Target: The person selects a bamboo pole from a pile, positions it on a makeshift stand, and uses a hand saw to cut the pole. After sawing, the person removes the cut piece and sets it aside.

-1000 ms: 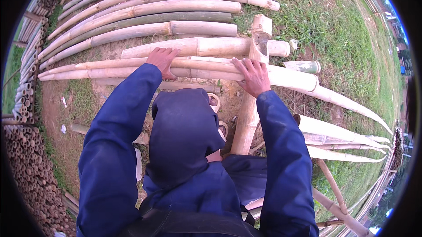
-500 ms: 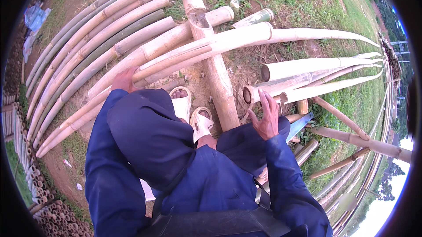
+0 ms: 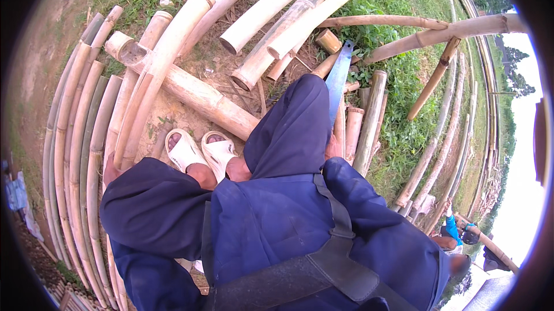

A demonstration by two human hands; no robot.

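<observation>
A pale split bamboo pole (image 3: 151, 74) slants over a thick bamboo log (image 3: 210, 100) with a notch cut near its far end. My left hand (image 3: 109, 168), partly covered by my knee, is closed on the near end of this pole. A hand saw (image 3: 340, 77) stands out past my right thigh, its bluish blade tip pointing away. My right hand (image 3: 333, 147) is down beside my thigh, in line with the blade's near end. My leg and sleeve hide its fingers and the saw's handle, so its grip cannot be made out.
Several bamboo poles (image 3: 75, 155) lie side by side at left. More pale poles (image 3: 300, 14) reach away ahead. Short bamboo offcuts (image 3: 369, 120) lie right of the saw, near a bamboo frame (image 3: 438, 31). Another person (image 3: 453, 242) is at the lower right.
The view has swung to the right. My right hand, raised with fingers apart before, has gone down to the near end of the saw. My left hand stays at the split pole.
</observation>
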